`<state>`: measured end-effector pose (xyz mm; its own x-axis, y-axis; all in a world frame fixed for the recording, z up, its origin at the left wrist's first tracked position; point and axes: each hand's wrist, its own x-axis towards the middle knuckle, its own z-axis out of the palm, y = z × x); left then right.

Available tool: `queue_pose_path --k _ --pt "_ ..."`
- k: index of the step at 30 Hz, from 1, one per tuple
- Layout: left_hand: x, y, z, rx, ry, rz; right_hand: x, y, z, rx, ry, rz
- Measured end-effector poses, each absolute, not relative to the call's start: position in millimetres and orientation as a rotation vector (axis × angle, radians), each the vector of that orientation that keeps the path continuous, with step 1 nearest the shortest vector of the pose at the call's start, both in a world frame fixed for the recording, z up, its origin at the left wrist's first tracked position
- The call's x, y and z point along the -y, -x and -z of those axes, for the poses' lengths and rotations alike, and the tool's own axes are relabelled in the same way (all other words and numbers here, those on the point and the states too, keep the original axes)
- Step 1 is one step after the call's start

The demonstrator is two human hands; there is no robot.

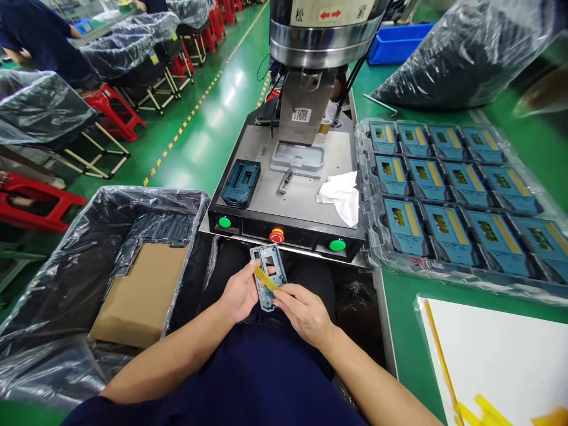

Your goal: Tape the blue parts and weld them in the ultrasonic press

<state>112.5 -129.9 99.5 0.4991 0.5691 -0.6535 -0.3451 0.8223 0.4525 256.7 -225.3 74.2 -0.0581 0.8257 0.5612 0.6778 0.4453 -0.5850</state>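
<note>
Fingers of the right hand (307, 315) pinch a thin yellow strip (266, 278) over the blue-grey rectangular plastic housing (262, 296) gripped by the left hand (239, 293)

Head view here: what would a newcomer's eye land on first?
Probably the big press at top centre, looming over a metal worktop with a red button on its front. Next, the clear tray on the right, with rows of blue parts. Then, at lower centre, the left hand holding a casing and the right hand a yellow strip.
</note>
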Motion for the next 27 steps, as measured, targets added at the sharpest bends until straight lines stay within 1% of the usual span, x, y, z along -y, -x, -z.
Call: queue_pose_path --k 5,21,27 --pt "136.6 -117.5 -99.3 -0.872 -0.3 -0.513 228.6 -258.2 -76.0 1.692 1.301 -0.048" --pt "151.4 -121.5 -93.5 -0.796 -0.345 -0.51 230.4 -255.0 -75.6 1.837 1.372 0.083" --pt "152.3 -120.2 -93.1 -0.76 -0.355 -0.467 227.7 -253.3 -75.5 1.874 1.404 0.072"
